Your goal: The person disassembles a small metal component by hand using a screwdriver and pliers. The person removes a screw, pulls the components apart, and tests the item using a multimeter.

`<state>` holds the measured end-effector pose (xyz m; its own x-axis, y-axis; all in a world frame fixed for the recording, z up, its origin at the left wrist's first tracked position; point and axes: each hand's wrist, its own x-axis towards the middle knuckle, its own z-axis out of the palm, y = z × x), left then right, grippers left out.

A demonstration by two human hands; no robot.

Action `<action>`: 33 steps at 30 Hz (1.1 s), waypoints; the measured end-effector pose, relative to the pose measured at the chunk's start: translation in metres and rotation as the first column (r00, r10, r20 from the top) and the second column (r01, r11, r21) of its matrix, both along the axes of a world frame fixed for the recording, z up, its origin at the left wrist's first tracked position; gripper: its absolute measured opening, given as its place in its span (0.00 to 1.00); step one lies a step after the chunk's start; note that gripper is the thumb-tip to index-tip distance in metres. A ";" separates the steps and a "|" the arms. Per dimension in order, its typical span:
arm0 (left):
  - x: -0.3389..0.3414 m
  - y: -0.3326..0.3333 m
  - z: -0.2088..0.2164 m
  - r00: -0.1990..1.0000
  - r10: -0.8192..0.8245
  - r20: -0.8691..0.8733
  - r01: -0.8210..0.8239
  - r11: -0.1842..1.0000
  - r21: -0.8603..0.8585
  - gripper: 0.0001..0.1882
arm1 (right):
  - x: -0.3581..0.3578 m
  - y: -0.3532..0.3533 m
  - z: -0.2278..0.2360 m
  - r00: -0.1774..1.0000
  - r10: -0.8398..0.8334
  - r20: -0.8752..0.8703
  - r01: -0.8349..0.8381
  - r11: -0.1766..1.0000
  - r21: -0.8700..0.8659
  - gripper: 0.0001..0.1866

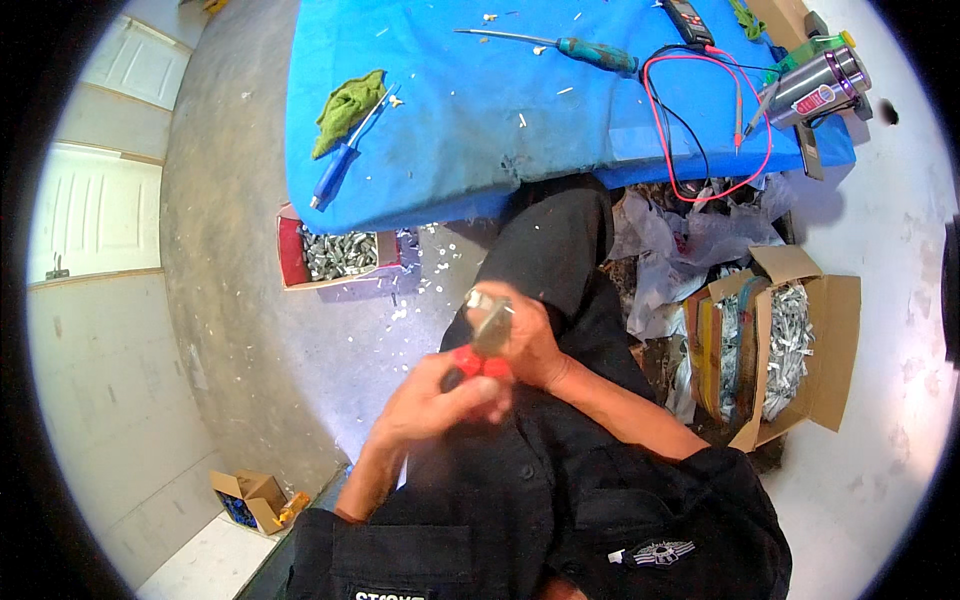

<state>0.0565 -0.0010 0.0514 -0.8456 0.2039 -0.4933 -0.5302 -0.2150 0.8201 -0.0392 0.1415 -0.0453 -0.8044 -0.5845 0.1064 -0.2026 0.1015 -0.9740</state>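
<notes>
In front of my lap, my left hand [445, 400] is closed round the red grips of a pair of pliers [482, 364], whose metal head points away from me. Just beyond, my right hand [530, 340] is curled close against that head. A small silvery metal piece [474, 298] shows at its fingertips, beside the jaws. Motion blur hides the exact contact between the jaws and the piece. Both hands hang above my dark trousers, short of the blue-covered table [450, 130].
On the table lie a green-handled screwdriver [598, 54], a blue-handled screwdriver [337, 178], a green cloth [347, 110], a multimeter [686, 20] with leads and a steel flask [822, 88]. Boxes of metal parts stand below: a red one [291, 252] left, a cardboard one [832, 350] right.
</notes>
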 end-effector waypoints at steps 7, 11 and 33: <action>0.011 -0.030 -0.017 0.993 0.009 -0.120 -0.104 0.569 -0.816 0.20 | -0.014 0.000 0.007 0.989 -0.080 0.123 0.096 0.987 -0.131 0.18; 0.016 -0.030 -0.028 0.994 -0.059 -0.094 -0.069 0.335 -0.940 0.25 | -0.014 0.003 0.015 0.947 0.016 0.321 0.032 0.989 -0.141 0.18; -0.002 -0.014 -0.012 0.981 -0.168 -0.098 -0.083 0.097 -0.992 0.32 | -0.017 0.001 0.005 0.878 0.091 0.471 0.021 0.974 -0.227 0.17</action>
